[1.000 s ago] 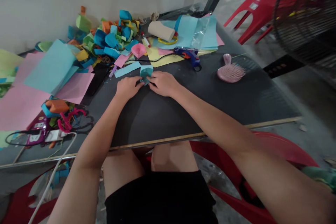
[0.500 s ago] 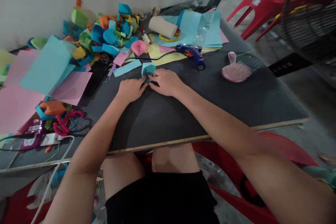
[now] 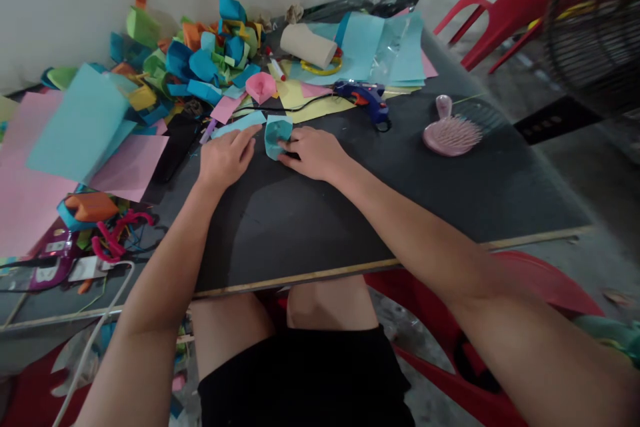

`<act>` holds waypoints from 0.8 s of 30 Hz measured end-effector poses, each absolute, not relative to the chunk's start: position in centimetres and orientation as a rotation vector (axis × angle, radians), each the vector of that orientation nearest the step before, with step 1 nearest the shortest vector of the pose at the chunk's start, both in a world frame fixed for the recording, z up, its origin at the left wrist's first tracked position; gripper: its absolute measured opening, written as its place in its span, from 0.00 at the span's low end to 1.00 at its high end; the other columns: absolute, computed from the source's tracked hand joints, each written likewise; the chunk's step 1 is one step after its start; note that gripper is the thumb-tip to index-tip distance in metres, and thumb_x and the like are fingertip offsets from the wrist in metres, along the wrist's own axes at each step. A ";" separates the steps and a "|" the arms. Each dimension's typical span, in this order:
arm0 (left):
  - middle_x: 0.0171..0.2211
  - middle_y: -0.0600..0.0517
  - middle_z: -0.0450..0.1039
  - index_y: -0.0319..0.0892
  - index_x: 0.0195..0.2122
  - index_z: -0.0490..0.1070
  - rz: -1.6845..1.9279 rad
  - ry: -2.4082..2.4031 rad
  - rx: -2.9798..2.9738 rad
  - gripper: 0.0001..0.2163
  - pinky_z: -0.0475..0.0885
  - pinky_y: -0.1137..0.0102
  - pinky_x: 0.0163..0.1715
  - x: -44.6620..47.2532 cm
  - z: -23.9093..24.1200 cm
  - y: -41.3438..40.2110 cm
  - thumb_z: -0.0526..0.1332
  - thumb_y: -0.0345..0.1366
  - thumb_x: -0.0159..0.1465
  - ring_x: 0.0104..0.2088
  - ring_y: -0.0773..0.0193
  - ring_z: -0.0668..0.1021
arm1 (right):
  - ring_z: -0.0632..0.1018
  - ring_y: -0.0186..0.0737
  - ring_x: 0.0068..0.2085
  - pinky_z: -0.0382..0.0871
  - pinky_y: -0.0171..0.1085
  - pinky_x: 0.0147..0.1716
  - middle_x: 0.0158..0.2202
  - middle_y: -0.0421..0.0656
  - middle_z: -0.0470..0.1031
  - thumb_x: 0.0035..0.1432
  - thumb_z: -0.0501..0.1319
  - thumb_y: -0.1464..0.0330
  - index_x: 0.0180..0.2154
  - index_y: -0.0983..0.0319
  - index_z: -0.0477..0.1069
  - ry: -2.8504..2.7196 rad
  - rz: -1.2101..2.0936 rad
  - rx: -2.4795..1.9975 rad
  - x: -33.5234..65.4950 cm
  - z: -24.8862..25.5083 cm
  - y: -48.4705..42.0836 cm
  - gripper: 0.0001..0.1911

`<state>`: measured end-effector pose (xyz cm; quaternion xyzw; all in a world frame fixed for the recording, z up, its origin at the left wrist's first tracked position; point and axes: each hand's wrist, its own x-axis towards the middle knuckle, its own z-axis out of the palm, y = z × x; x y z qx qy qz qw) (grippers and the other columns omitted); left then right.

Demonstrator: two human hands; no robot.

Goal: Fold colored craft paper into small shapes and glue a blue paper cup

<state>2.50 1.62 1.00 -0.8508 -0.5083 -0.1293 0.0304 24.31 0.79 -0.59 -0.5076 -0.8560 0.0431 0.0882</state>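
My right hand [image 3: 314,153] pinches the right side of a small light-blue paper piece [image 3: 277,135], which is curled into a cup-like shape on the dark table. Apart from it, to the left, my left hand [image 3: 225,157] lies with the fingers stretched out, palm down. Its fingertips reach the lower edge of a flat light-blue paper strip [image 3: 244,123] and cover part of it. Whether they press on the strip I cannot tell. A pink paper cup shape [image 3: 261,87] sits just behind, beside a pink paper square [image 3: 226,107].
A blue glue gun [image 3: 367,101] with a black cord lies behind my right hand. To the right is a pink hairbrush [image 3: 453,133]. Several folded coloured papers [image 3: 203,63] are heaped by the wall. Paper sheets [image 3: 80,127] cover the left; a fan [image 3: 595,33] stands at right.
My left hand has let go of the blue paper piece and moved left to the strip. The right hand still holds the piece, now more visible. The view has shifted slightly.
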 end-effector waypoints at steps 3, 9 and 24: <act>0.47 0.45 0.75 0.48 0.54 0.71 -0.392 -1.468 -2.625 0.20 0.69 0.65 0.44 2.3 1.1 2.0 0.43 0.42 0.73 0.49 0.57 0.76 | 0.72 0.50 0.50 0.61 0.41 0.37 0.49 0.49 0.75 0.67 0.52 0.58 0.55 0.58 0.75 -2.579 0.129 -1.486 24.5 -0.6 1.0 0.21; 0.49 0.45 0.73 0.46 0.49 0.73 -0.363 -1.390 -2.694 0.20 0.68 0.65 0.46 3.1 0.9 1.9 0.43 0.44 0.73 0.50 0.57 0.75 | 0.71 0.49 0.49 0.59 0.40 0.36 0.48 0.48 0.74 0.68 0.52 0.56 0.54 0.56 0.75 -2.607 0.132 -1.466 24.9 -0.5 1.3 0.22; 0.36 0.44 0.73 0.47 0.48 0.74 -0.162 -1.279 -2.794 0.24 0.69 0.62 0.38 3.1 1.8 1.3 0.37 0.37 0.73 0.40 0.57 0.75 | 0.71 0.48 0.48 0.58 0.40 0.35 0.47 0.47 0.76 0.69 0.51 0.57 0.52 0.55 0.77 -2.662 0.092 -1.456 24.7 0.3 1.0 0.20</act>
